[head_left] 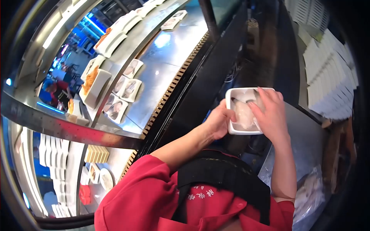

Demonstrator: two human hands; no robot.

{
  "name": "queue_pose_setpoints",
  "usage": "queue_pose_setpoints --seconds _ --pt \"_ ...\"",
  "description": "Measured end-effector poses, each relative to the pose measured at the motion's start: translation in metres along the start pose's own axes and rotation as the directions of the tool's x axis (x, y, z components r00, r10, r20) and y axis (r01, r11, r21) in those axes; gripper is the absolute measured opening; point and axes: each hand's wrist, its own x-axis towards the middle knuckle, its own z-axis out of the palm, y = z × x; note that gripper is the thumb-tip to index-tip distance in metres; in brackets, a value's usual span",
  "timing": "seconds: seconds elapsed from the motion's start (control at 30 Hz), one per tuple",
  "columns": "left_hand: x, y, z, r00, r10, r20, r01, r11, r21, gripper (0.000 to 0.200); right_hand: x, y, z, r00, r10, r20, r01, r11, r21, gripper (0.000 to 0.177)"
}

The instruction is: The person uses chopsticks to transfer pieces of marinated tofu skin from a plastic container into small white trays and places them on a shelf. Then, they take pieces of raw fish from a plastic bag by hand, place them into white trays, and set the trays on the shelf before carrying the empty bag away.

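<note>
A white square dish (246, 131) is held up in front of my body, with pale, whitish food (243, 114) inside it. My left hand (219, 119) grips the dish at its left side, the thumb over the rim. From the right, my right hand (269, 113) reaches over the rim, its fingers spread and touching the food inside. Whether those fingertips pinch any of it cannot be made out.
Stacked white dishes (329, 77) stand at the right. A metal counter (181, 42) at the left bears small filled dishes (130, 89). A plastic bag (308, 192) lies lower right. Another person (59, 92) is in the far left background.
</note>
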Motion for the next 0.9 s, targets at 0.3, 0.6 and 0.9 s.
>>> queue_pose_setpoints --seconds 0.3,0.6,0.9 --pt "-0.002 0.138 -0.078 0.96 0.246 -0.134 -0.267 0.95 -0.162 0.068 0.07 -0.029 0.033 0.93 -0.105 -0.353 0.238 0.903 0.357 0.027" --pt "0.085 0.263 -0.328 0.882 0.306 -0.358 -0.399 0.89 -0.223 0.048 -0.003 0.068 0.126 0.811 0.517 0.273 -0.581 0.655 0.483 0.013" --pt "0.157 0.302 -0.438 0.706 0.279 -0.651 -0.418 0.906 -0.065 0.054 -0.054 0.081 0.195 0.46 0.693 0.556 -0.876 0.456 0.156 0.016"
